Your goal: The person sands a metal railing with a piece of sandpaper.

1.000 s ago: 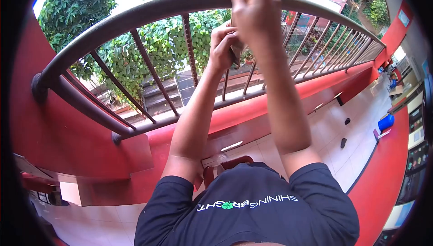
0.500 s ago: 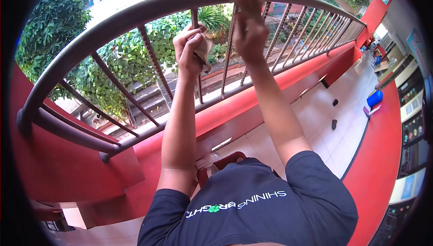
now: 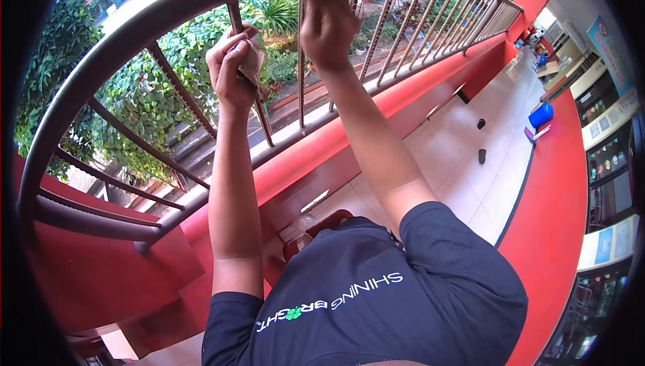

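My left hand (image 3: 232, 70) is closed around an upright bar (image 3: 264, 124) of the railing, below the top rail. A crumpled greyish-brown sheet (image 3: 252, 64), perhaps cloth or sandpaper, sticks out beside its fingers. My right hand (image 3: 329, 27) is raised to the dark curved top rail (image 3: 201, 0), its fingers bent over it near the upper edge of the view. Motion smears those fingers, and a greyish thing shows at their tips, too blurred to name. Both arms reach up and forward from my dark T-shirt (image 3: 376, 299).
A red ledge (image 3: 295, 164) runs under the railing. Dark slippers (image 3: 482, 156) lie on the pale tiled floor (image 3: 450, 178). A blue bucket (image 3: 540, 115) stands at the right by a red strip. Leafy plants (image 3: 134, 138) grow beyond the bars. A dark red seat (image 3: 336, 217) is partly hidden below me.
The view has swung, so the railing and both hands sit further left and higher. My left hand keeps its hold on the bar; my right hand stays at the top rail, blurred.
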### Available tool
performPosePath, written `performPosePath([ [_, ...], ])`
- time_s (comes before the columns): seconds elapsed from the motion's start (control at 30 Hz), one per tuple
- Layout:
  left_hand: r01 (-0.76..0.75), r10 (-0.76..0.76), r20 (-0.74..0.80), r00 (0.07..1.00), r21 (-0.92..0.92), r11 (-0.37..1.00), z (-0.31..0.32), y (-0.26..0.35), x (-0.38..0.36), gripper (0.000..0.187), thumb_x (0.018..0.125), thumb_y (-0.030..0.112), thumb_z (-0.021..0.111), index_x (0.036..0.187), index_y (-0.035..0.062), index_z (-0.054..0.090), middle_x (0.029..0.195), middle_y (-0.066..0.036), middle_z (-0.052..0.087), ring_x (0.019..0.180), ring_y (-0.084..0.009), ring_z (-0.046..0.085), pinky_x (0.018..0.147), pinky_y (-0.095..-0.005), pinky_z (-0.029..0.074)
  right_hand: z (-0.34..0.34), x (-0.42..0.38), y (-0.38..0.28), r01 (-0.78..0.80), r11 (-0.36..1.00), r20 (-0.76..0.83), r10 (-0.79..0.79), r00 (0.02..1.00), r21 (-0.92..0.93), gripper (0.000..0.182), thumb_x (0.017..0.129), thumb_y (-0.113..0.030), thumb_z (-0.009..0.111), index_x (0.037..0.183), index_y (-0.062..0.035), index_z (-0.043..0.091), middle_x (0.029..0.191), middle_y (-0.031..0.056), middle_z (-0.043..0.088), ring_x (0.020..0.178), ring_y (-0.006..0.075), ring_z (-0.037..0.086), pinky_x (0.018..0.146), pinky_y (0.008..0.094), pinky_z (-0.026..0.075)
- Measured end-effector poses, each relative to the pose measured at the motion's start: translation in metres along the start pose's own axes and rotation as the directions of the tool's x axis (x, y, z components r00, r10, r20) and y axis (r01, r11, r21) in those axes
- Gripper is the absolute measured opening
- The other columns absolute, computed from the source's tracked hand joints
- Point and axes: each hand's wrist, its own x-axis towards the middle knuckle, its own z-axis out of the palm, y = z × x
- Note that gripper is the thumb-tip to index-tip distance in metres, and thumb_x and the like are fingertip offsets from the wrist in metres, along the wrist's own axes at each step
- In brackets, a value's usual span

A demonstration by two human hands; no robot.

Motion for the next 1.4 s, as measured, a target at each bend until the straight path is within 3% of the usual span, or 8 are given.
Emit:
performPosePath([
  [0.13,0.014,-0.014,0.007,1.000,-0.009,1.000,-0.004,-0.006,-0.001,0.035,0.092,0.016,0.055,0.111,-0.0090,0.070,0.112,-0.026,0.068,0.094,-0.0271,0.064,0.083,-0.0367,0.051,-0.005,-0.012,0.044,-0.274,0.962,-0.197,0.268,0.943,-0.002,0.035,0.093,-0.003,0.057,0.125,-0.0051,0.070,0.136,0.0163,0.065,0.130,0.0395,0.058,0.116,0.0440,0.042],
  [0.27,-0.087,0.085,0.056,0.995,0.044,0.995,-0.002,-0.004,0.001,0.032,0.096,0.013,0.054,0.114,-0.0086,0.068,0.114,-0.026,0.067,0.099,-0.0290,0.065,0.088,-0.0389,0.052,-0.019,0.001,0.028,0.250,0.962,0.158,-0.231,0.960,-0.114,0.035,0.103,-0.015,0.052,0.134,-0.0074,0.066,0.120,0.0202,0.071,0.117,0.0398,0.066,0.105,0.0497,0.050],
  [0.4,-0.203,0.190,0.121,0.974,0.109,0.973,-0.007,-0.007,-0.002,0.027,0.099,0.008,0.051,0.117,-0.0073,0.064,0.120,-0.028,0.065,0.100,-0.0305,0.064,0.093,-0.0431,0.050,-0.015,-0.005,0.040,-0.239,0.971,-0.154,0.233,0.960,-0.025,0.038,0.096,-0.006,0.056,0.131,-0.0096,0.068,0.139,0.0167,0.062,0.135,0.0399,0.052,0.119,0.0464,0.037],
  [0.5,-0.205,0.195,0.128,0.972,0.066,0.977,-0.010,-0.012,-0.001,0.025,0.100,0.007,0.052,0.118,-0.0057,0.064,0.124,-0.029,0.064,0.103,-0.0316,0.064,0.094,-0.0444,0.050,-0.028,-0.006,0.035,0.082,0.979,0.269,-0.029,0.963,-0.189,0.038,0.102,-0.008,0.052,0.138,-0.0037,0.061,0.142,0.0187,0.059,0.139,0.0417,0.049,0.120,0.0527,0.034],
  [0.63,-0.367,0.342,0.132,0.930,0.301,0.880,-0.001,-0.009,-0.007,0.025,0.101,0.009,0.052,0.116,-0.0055,0.065,0.124,-0.028,0.064,0.109,-0.0358,0.065,0.096,-0.0454,0.051,-0.023,0.001,0.051,-0.108,0.967,-0.067,0.095,0.993,-0.231,0.034,0.105,-0.008,0.048,0.135,-0.0018,0.064,0.140,0.0190,0.061,0.135,0.0347,0.055,0.116,0.0445,0.040],
  [0.77,0.027,-0.027,-0.008,1.000,-0.014,1.000,-0.005,-0.007,0.000,0.040,0.094,0.018,0.052,0.113,-0.0135,0.067,0.104,-0.023,0.065,0.089,-0.0253,0.063,0.075,-0.0336,0.050,-0.030,-0.002,0.059,-0.012,0.993,0.012,0.014,1.000,-0.115,0.039,0.096,-0.005,0.053,0.131,-0.0106,0.069,0.139,0.0152,0.062,0.133,0.0367,0.055,0.114,0.0448,0.045],
  [1.07,0.154,-0.154,-0.014,0.988,-0.044,0.987,-0.002,0.004,-0.002,0.055,0.090,0.027,0.057,0.114,-0.0220,0.059,0.114,-0.020,0.055,0.083,-0.0177,0.052,0.067,-0.0304,0.041,-0.055,0.001,0.114,-0.289,0.957,-0.196,0.282,0.939,-0.008,0.037,0.097,-0.007,0.058,0.131,-0.0122,0.069,0.139,0.0113,0.064,0.138,0.0367,0.052,0.120,0.0466,0.037],
  [1.4,0.173,-0.175,-0.032,0.984,-0.068,0.983,-0.011,0.004,-0.005,0.054,0.093,0.024,0.056,0.120,-0.0231,0.056,0.110,-0.016,0.051,0.075,-0.0136,0.042,0.062,-0.0289,0.032,-0.073,-0.012,0.150,-0.038,0.996,0.083,0.045,0.996,-0.081,0.037,0.100,-0.019,0.060,0.135,-0.0133,0.067,0.144,0.0127,0.060,0.144,0.0361,0.045,0.124,0.0563,0.017],
])
